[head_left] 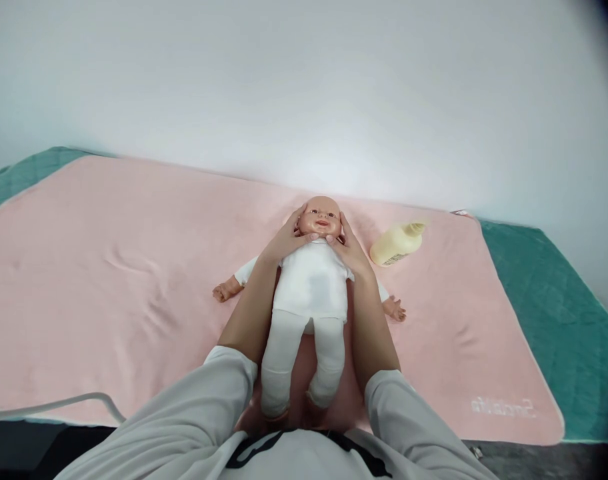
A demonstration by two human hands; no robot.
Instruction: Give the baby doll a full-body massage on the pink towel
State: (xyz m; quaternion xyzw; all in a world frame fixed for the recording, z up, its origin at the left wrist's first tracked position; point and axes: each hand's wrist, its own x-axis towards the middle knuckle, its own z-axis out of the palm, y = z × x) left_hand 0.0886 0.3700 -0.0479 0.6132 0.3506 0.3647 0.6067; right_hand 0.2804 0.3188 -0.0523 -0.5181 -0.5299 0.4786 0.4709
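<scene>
A baby doll point(311, 283) in a white cloth suit lies on its back on a pink mat point(159, 280), head toward the wall, feet toward me. My left hand point(290, 238) cups one side of the doll's head, thumb under the chin. On the other side my right hand point(351, 248) holds the head the same way, its thumb near the chin too. The doll's arms stretch out sideways beneath my forearms. To the right of my right hand, a pale yellow bottle point(395, 245) lies tilted on the mat.
Under the pink mat a green quilted cover point(554, 313) shows at both sides. A white wall point(304, 87) rises right behind the mat. At the lower left a grey cable or tube point(74, 401) curves over the mat's near edge.
</scene>
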